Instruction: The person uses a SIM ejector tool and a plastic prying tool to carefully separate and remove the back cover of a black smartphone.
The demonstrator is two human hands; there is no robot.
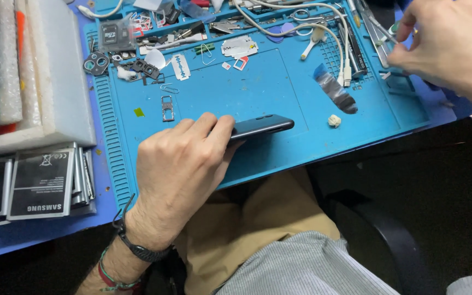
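My left hand [178, 166] grips a dark smartphone [263, 125] held on its edge over the front of the blue repair mat [247, 93]. The phone's side buttons face up. A small metal card tray [167, 107] lies on the mat just left of the phone. My right hand [454, 46] is at the mat's far right corner, its fingers pinched on a thin metal tool [381, 33] among other tools there.
Along the mat's back edge lie a razor blade [180, 66], white cables [323, 27], camera parts [96, 63] and small clips. A strip of grey tape [334, 90] and a white lump [334, 121] sit at right. Phone batteries [42, 183] and foam pads [55, 71] are stacked at left.
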